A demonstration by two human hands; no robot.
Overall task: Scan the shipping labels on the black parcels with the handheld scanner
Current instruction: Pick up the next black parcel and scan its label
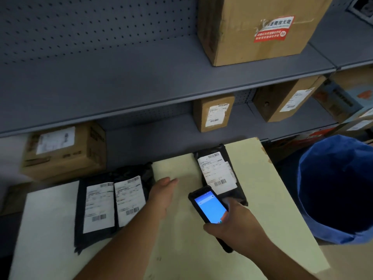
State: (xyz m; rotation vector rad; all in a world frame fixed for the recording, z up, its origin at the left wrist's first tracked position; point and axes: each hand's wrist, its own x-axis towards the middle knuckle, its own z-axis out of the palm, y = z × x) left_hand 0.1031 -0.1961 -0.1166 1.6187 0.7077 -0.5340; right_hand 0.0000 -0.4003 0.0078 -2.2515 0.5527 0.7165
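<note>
Three black parcels with white shipping labels lie on a pale table [262, 209]. Two sit side by side at the left: one parcel [96, 209] and a second parcel [131, 199] just right of it. The third parcel [220, 172] lies at the far right of the table, label up. My right hand [238, 225] grips the handheld scanner [210, 207], its blue screen lit, with its top end over the near end of the third parcel. My left hand [163, 193] rests flat on the table, fingers apart, next to the second parcel's right edge.
Grey metal shelving [141, 81] stands behind the table, with several labelled cardboard boxes such as a small box [214, 112] and a big box [258, 27]. Another box [64, 150] sits at the table's far left. A blue bin [339, 188] stands to the right.
</note>
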